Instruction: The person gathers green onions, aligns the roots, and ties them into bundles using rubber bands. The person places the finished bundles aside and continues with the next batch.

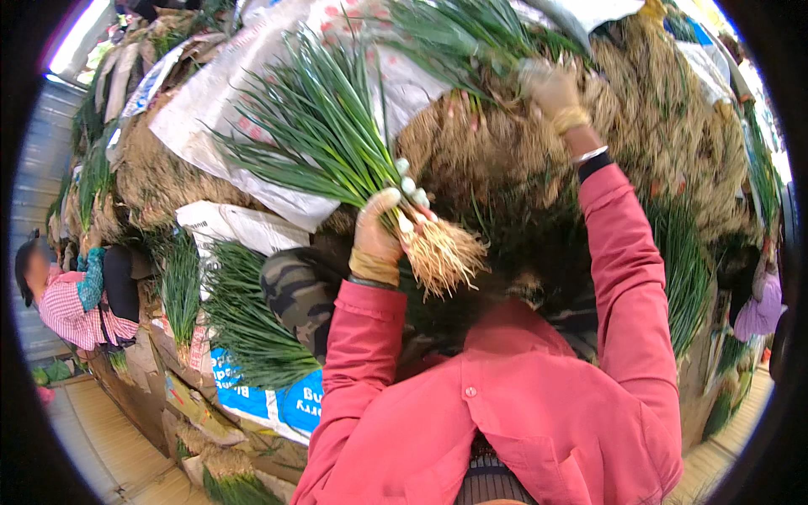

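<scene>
My left hand (pixel 379 230), in a thin pale glove with a band at the wrist, grips a bunch of green onions (pixel 341 136) just above the bulbs. The green leaves fan up and left; pale, stringy roots (pixel 445 255) hang at the lower right. Several whitish-green round pieces (pixel 408 184) lie along the stems by the thumb. My right hand (pixel 549 85), gloved too and blurred, is at the base of more green onions (pixel 461 41) at the top, over the root-covered heap. Whether its fingers hold any stems cannot be told.
A large heap of green onions with dry roots (pixel 656 107) rises ahead, partly under a white woven sack (pixel 196 126). More green onions (pixel 252 322) lie on a blue and white sack (pixel 240 385) at left. One person (pixel 76 297) sits far left, another (pixel 760 303) far right.
</scene>
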{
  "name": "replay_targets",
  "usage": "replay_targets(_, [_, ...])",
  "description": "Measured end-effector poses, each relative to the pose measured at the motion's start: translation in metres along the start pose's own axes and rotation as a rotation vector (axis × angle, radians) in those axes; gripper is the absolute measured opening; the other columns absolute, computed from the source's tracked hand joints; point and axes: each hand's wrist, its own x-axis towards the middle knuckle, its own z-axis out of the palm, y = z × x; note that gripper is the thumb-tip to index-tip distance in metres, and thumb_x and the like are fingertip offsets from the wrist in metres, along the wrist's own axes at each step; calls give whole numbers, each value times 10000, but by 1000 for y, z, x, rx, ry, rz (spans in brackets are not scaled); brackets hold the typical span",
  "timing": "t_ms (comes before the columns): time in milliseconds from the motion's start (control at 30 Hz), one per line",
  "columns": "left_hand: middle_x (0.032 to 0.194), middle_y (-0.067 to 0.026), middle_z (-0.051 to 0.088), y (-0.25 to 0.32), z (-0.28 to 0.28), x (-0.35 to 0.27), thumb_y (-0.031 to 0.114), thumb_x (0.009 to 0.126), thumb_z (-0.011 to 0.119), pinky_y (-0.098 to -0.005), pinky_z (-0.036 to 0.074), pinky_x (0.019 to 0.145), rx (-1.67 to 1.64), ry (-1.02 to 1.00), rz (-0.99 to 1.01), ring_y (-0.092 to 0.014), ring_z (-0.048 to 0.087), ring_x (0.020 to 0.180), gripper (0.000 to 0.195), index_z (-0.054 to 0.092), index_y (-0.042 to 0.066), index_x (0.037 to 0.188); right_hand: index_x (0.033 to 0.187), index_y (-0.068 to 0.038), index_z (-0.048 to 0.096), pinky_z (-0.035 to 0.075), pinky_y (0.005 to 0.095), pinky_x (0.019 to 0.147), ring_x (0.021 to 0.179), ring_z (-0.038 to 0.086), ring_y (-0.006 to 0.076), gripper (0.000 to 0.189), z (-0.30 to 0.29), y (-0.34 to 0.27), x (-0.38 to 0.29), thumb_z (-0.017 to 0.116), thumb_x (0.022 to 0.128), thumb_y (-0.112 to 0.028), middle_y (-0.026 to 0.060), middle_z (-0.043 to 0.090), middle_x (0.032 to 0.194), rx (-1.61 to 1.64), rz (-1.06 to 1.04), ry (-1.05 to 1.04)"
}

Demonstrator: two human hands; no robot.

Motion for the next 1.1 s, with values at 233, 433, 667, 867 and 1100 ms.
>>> replay_targets(233, [961, -68, 605, 5, -8, 3, 105, 808, 622, -474, 547, 768, -66, 15, -8, -269, 603, 886, 484, 492, 19, 1266, 1063, -129, 692, 491, 226, 521, 685, 600, 69, 238, -54, 28, 17, 627, 887, -276, -15, 663, 830, 504, 283, -104])
replay_targets(433, [960, -60, 590, 4, -6, 5, 113, 815, 632, -460, 545, 774, -79, 10, 10, -245, 596, 889, 531, 449, 23, 1305, 1097, -113, 668, 482, 217, 480, 690, 597, 57, 308, -79, 0, -22, 624, 893, -338, -30, 636, 790, 867, 267, -397])
replay_targets(667, [964, -60, 589, 3, -1, 4, 140, 830, 629, -450, 541, 784, -161, -15, -53, -245, 594, 893, 513, 453, 25, 1298, 1029, -50, 695, 532, 385, 734, 789, 669, 251, 244, 14, -2, -223, 601, 846, -181, 117, 703, 915, 255, 25, -1307])
replay_targets(867, [949, -47, 588, 0, -3, 7, 128, 817, 636, -452, 542, 774, -88, 9, 0, -232, 590, 896, 482, 473, 35, 1262, 934, -62, 727, 535, 434, 713, 871, 674, 329, 226, 92, 21, -378, 563, 817, -165, 151, 701, 938, -367, 151, -1499])
replay_targets(1100, [951, -63, 597, -1, -8, 10, 149, 808, 643, -451, 537, 790, 4, -11, 24, -253, 600, 856, 519, 462, 24, 1278, 876, -64, 727, 535, 433, 690, 845, 678, 324, 274, 107, -4, -388, 605, 825, -304, 135, 701, 915, -518, 146, -1391])
